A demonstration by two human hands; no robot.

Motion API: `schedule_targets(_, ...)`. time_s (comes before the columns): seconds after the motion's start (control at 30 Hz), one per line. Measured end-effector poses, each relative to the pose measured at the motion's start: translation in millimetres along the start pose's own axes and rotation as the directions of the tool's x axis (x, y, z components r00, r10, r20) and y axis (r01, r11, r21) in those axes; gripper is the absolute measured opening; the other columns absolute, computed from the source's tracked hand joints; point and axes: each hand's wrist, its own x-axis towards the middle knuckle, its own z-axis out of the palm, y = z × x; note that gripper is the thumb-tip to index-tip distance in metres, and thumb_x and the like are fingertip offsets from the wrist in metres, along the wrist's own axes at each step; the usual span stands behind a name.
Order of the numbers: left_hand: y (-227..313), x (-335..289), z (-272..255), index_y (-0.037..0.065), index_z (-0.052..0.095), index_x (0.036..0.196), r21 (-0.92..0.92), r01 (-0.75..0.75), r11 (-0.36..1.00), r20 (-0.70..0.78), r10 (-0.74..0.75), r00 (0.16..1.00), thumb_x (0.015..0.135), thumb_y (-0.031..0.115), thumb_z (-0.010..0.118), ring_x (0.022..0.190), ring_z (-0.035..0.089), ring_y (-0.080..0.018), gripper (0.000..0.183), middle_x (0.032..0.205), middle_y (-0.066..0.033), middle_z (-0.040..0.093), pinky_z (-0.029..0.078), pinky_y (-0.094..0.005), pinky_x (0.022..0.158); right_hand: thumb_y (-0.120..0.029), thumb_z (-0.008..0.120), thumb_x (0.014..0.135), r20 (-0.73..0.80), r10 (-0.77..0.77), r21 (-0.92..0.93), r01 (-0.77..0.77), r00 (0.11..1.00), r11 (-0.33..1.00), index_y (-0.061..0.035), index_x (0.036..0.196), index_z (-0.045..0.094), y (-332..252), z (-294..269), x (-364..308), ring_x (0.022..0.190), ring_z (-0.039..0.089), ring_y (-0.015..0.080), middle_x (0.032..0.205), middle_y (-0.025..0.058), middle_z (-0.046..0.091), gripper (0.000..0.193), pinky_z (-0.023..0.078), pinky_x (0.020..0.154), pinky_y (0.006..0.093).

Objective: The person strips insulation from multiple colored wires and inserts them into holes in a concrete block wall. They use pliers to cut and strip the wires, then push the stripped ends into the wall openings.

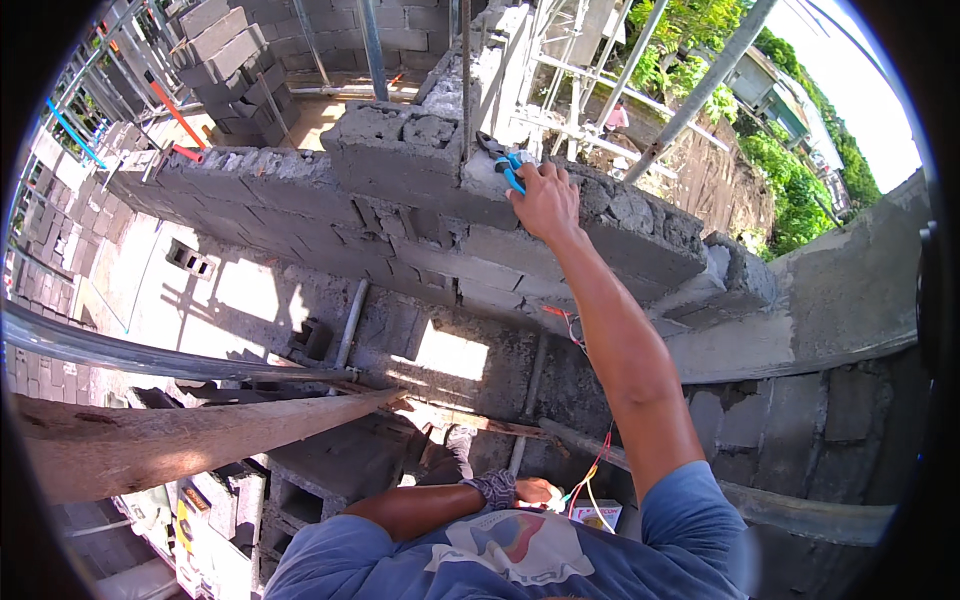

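Note:
At the top of the block wall, my right hand [547, 203] is stretched far forward with its fingers curled over blue-handled pliers [507, 168]. The pliers' dark jaws point away from me, beside an upright steel bar [466, 75]. My left hand [538, 492] is low, close to my body, with a patterned band at its wrist. Its fingers look curled, and what lies in them is hidden. Thin red, yellow and white wires [592, 470] rise right beside it, above a small printed box [597, 514].
A grey concrete block wall [440, 225] crosses in front of me. A thick wooden beam [200, 440] and a metal pipe [180, 358] run in from the left. More wires [572, 325] hang by the wall. Stacked blocks [230, 70] stand beyond, with scaffold poles [690, 95] at right.

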Motion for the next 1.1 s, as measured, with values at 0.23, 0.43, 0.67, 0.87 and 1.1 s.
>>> schedule_targets(0.23,40,-7,20,0.004,0.065,0.101,-0.348,0.059,0.936,0.090,-0.030,0.996,0.096,0.017,0.066,0.071,0.064,-0.0089,0.014,0.088,-0.0026,0.069,0.048,-0.0274,0.059,-0.038,0.075,0.091,-0.207,0.017,0.169,0.019,0.978,0.985,-0.0173,0.136,0.059,15,-16,-63,0.128,0.053,0.0374,0.137,0.0168,0.058,0.052,0.042,0.103,0.0533)
schedule_targets(0.43,145,-32,49,0.005,0.073,0.103,-0.097,0.383,0.919,0.059,-0.378,0.924,0.099,0.033,0.068,0.080,0.069,-0.0111,0.029,0.089,-0.0033,0.072,0.054,-0.0277,0.068,-0.043,0.069,0.096,0.005,0.390,0.401,-0.359,0.921,0.843,-0.0046,0.139,0.056,80,-60,-277,0.129,0.055,0.0388,0.135,0.0207,0.060,0.059,0.043,0.109,0.0470)
schedule_targets(0.67,108,-31,85,0.003,0.076,0.109,-0.281,0.288,0.915,0.092,-0.273,0.958,0.099,0.031,0.066,0.080,0.068,-0.0133,0.032,0.096,-0.0069,0.074,0.052,-0.0292,0.063,-0.072,0.069,0.084,0.550,0.624,0.236,-0.820,0.555,0.521,0.0045,0.152,0.042,59,-65,-541,0.135,0.055,0.0420,0.143,0.0297,0.056,0.106,0.043,0.113,0.0465)
schedule_targets(0.87,59,-42,111,0.003,0.075,0.113,-0.047,0.283,0.958,-0.048,-0.285,0.957,0.103,0.034,0.057,0.074,0.067,-0.0123,0.037,0.094,-0.0078,0.074,0.052,-0.0256,0.061,-0.046,0.079,0.091,0.757,0.468,0.545,-0.836,0.456,-0.068,0.0062,0.138,0.057,41,-12,-645,0.091,0.073,0.0189,0.105,0.0205,0.074,0.074,0.058,0.079,0.0325)
schedule_targets(1.1,53,-61,145,0.002,0.074,0.119,0.360,0.343,0.868,-0.198,-0.288,0.937,0.098,0.016,0.061,0.072,0.071,-0.0168,0.028,0.095,-0.0098,0.076,0.058,-0.0304,0.064,-0.003,0.060,0.097,0.790,0.361,0.613,-0.636,0.495,-0.470,0.0001,0.113,0.065,25,20,-679,0.070,0.062,0.0170,0.084,0.0070,0.066,0.018,0.054,0.063,0.0317)
